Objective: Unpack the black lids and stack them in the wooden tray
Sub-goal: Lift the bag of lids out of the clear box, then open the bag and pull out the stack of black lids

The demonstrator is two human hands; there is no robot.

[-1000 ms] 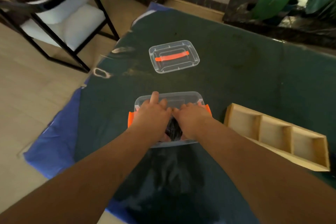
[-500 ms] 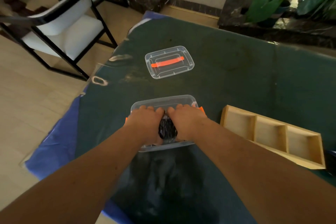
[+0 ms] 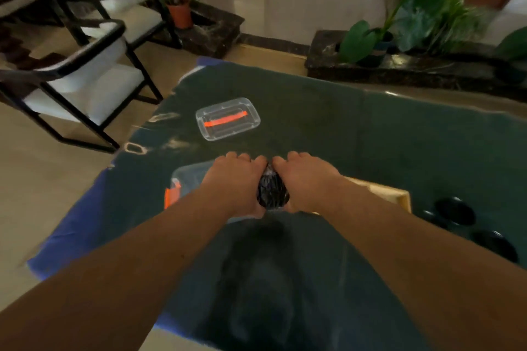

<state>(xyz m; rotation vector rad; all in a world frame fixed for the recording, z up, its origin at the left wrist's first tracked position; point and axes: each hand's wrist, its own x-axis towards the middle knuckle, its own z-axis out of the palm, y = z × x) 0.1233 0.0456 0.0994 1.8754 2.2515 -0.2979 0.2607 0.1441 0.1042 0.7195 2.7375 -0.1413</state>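
Observation:
Both hands hold a shiny plastic-wrapped pack of black lids [image 3: 271,191] between them, lifted above the clear storage box [image 3: 186,179] with orange clips. My left hand [image 3: 238,179] grips its left side and my right hand [image 3: 306,178] grips its right side. The wooden tray [image 3: 397,196] lies just right of my right wrist, mostly hidden by the forearm. Two or three round black lids [image 3: 454,211] lie on the dark green table cloth to the right of the tray.
The box's clear cover [image 3: 228,118] with an orange handle lies farther back on the table [image 3: 356,128]. Black-framed chairs [image 3: 82,77] stand at the left. Potted plants [image 3: 399,23] on a dark stone ledge stand behind the table.
The two hands have closed on the pack and raised it out of the box. The camera has tilted up, showing more of the room and loose black lids at the right.

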